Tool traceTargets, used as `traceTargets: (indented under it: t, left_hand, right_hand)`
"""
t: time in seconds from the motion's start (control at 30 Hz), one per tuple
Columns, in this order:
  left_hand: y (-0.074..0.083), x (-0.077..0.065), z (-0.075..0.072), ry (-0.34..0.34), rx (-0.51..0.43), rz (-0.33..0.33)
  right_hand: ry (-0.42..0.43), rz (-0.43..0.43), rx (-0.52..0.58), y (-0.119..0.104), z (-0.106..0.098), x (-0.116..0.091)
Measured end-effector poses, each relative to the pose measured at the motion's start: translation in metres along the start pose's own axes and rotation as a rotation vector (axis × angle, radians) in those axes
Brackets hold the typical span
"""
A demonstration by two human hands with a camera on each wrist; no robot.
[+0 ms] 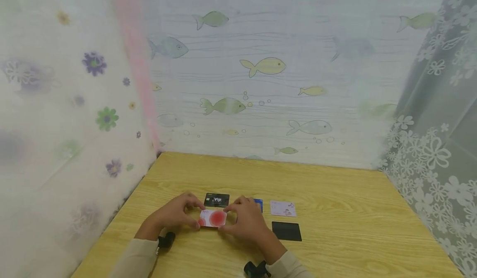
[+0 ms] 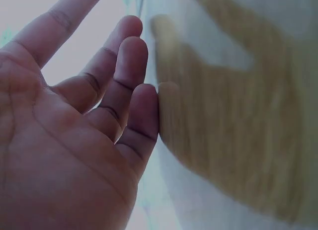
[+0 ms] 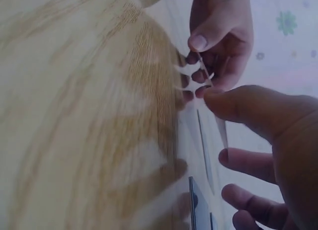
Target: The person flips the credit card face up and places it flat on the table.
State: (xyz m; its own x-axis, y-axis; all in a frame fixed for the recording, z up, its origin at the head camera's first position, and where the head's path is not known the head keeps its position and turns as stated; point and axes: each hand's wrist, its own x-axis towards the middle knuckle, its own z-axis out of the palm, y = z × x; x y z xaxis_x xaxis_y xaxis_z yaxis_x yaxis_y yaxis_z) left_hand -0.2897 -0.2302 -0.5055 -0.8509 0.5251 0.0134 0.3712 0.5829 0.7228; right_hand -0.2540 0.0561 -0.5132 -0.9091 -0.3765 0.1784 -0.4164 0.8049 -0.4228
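A white card with red circles (image 1: 213,218) is held by its corners between both hands. My left hand (image 1: 179,211) pinches its left end, thumb at the near corner and a finger at the far one. At the right end, my right hand (image 1: 249,221) grips the card in the same way. In the right wrist view the card (image 3: 222,128) shows nearly edge-on, tilted and raised off the table. The left wrist view shows the left palm (image 2: 64,140) with its lower fingertips by the table surface; the card is out of sight there.
Just beyond the held card lies a black "Vip" card (image 1: 217,200). A blue card (image 1: 259,204) is partly hidden behind the right hand. To the right lie a pale pink card (image 1: 283,209) and a plain black card (image 1: 286,231) on the wooden table (image 1: 354,228). Patterned curtains surround the table.
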Motion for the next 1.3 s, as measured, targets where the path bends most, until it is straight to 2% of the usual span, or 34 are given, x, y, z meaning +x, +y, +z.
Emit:
traceTargets:
  t: [0.13, 0.27, 0.47, 0.77, 0.97, 1.3]
  left_hand:
    - [0.0010, 0.0002, 0.0017, 0.003, 0.008, -0.049]
    - [0.0006, 0.0005, 0.0020, 0.004, 0.031, -0.065]
    - [-0.0014, 0.0014, 0.0032, 0.002, 0.062, -0.059]
    - [0.0013, 0.0030, 0.0023, -0.010, 0.054, -0.057]
    - [0.0036, 0.0013, 0.0014, -0.020, 0.049, -0.021]
    - [0.0030, 0.0029, 0.0011, -0.035, 0.039, -0.029]
  right_hand:
    - [-0.015, 0.040, 0.011, -0.0008, 0.0001, -0.0013]
    - [-0.026, 0.071, 0.014, -0.0018, 0.0024, -0.0012]
    - [-0.032, 0.090, -0.014, -0.0031, 0.0048, -0.0012]
    - [-0.020, 0.106, -0.038, -0.0025, 0.0068, -0.0005]
    - [-0.031, 0.117, -0.064, -0.0053, 0.0043, -0.0014]
    - [-0.024, 0.121, -0.044, -0.0040, 0.0035, -0.0018]
